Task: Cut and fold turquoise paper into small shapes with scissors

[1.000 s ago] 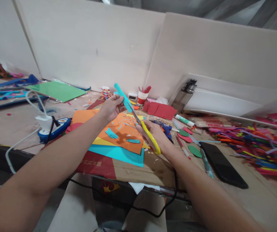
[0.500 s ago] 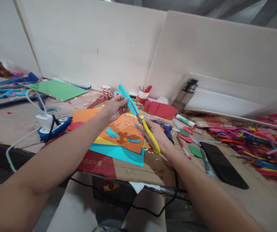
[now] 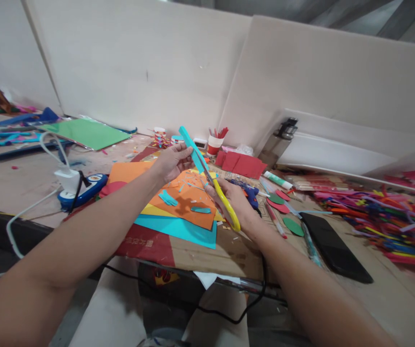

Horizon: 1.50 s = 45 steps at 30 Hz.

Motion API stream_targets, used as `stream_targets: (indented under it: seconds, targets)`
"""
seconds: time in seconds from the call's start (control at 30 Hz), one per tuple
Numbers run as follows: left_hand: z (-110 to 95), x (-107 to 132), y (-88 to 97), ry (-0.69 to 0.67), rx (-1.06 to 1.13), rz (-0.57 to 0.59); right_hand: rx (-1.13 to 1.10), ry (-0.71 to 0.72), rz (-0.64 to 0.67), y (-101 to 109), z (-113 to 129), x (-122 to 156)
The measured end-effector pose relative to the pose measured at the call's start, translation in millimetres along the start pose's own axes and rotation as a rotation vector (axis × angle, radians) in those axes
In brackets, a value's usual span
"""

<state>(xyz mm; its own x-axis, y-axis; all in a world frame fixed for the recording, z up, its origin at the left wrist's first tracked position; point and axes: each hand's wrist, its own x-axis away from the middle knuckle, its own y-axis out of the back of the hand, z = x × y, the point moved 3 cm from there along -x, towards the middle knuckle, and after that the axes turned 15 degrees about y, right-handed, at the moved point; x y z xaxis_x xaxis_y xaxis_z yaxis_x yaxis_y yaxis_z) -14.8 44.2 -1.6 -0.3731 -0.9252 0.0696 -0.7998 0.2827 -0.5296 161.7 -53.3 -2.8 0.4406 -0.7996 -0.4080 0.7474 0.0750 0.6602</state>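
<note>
The left hand (image 3: pixel 169 161) pinches a teal strip (image 3: pixel 192 147) between thumb and fingers, holding it above the table (image 3: pixel 22 180) — a long, narrow piece of paper, tilted up and away to the left, its upper end free in the air. The right hand (image 3: pixel 234 200) is clenched around the yellow handles of the scissors (image 3: pixel 219 195), whose blades meet the strip's lower end. Below lie an orange sheet (image 3: pixel 189 205) strewn with teal scraps, a yellow sheet and a teal sheet (image 3: pixel 178 229). To the right — a glue stick (image 3: pixel 276 180), green and red discs, a black phone (image 3: pixel 333 246).
</note>
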Motion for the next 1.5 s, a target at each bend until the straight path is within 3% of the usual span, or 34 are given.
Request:
stream_targets:
  seconds: [0.23,0.9,1.5]
  targets:
    - [-4.9,0.7,1.5,-0.064,0.020,-0.065,-0.019,-0.013,0.011,-0.7,0.4,2.2]
    - [-4.3,-0.5,1.2,0.000,0.012,-0.012,-0.171,-0.099,0.052,-7.8,-4.2,8.2]
    - [-2.5,-0.1,-3.3,-0.024,-0.026,0.009,-0.087,-0.055,0.001,-4.3,-0.5,4.5]
